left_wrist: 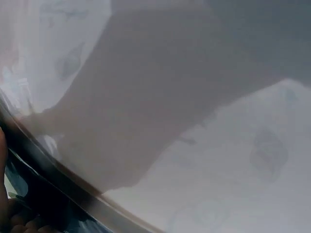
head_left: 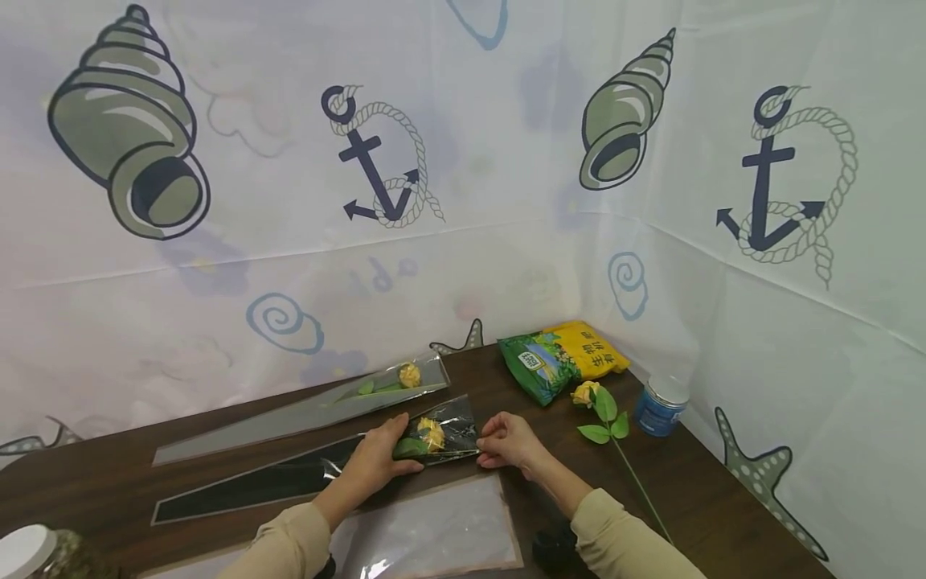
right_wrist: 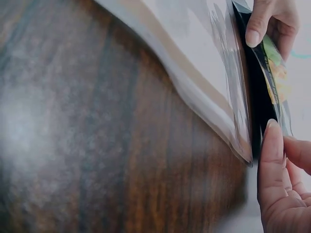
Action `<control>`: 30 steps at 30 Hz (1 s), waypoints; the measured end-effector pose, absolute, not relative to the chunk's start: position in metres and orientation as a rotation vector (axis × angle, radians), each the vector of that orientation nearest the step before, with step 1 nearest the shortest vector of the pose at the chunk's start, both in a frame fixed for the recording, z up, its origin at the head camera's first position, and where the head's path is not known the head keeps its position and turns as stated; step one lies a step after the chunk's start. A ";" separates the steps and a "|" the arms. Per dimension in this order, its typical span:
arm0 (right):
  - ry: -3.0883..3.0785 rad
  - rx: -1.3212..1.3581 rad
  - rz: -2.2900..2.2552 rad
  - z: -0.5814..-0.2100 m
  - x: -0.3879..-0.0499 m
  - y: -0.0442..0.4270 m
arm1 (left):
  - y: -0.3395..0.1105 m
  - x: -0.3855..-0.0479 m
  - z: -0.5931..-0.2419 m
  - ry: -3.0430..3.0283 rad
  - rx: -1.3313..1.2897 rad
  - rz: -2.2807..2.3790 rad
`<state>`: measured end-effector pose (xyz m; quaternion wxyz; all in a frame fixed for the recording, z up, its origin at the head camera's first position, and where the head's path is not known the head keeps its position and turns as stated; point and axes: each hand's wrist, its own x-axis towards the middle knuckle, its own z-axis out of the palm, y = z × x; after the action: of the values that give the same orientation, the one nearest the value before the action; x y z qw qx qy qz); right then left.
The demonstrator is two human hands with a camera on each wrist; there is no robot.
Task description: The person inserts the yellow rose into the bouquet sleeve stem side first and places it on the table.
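Observation:
A yellow rose with a green leaf lies in the wide end of a black, clear-fronted tapered sleeve. My left hand holds this sleeve just left of the bloom, thumb at the near edge. At the sleeve's right end, my right hand pinches the edge near the corner. The right wrist view has my right hand at the sleeve's edge, with my left hand farther up it. Only a sliver of my left hand enters the left wrist view, beside a pale sheet.
Behind lies a grey sleeve with another yellow rose. A green-yellow bag, a loose rose and a blue can are to the right. Pale sleeves lie in front; a white-lidded jar stands front left.

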<state>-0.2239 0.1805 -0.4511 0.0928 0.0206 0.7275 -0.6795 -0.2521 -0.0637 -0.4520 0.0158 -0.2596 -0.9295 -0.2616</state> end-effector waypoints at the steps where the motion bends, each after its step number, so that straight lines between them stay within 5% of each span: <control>1: 2.158 0.066 -2.016 -0.452 -0.223 0.181 | -0.064 -0.252 -0.453 -2.890 -0.810 -0.811; 14: 2.282 0.100 -1.906 -0.438 -0.207 0.206 | -0.062 -0.238 -0.432 -2.877 -0.771 -0.811; 23: 2.491 -0.155 -1.599 -0.438 -0.160 0.231 | -0.043 -0.179 -0.422 -2.682 -1.282 -0.624; 30: 2.791 -0.276 -1.284 -0.452 -0.131 0.218 | -0.028 -0.150 -0.440 -2.625 -1.284 -0.436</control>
<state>-0.1308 0.2180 -0.4521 0.0287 -0.0894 0.9045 -0.4160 -0.1504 -0.0281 -0.4398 0.0932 -0.4326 -0.8846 -0.1470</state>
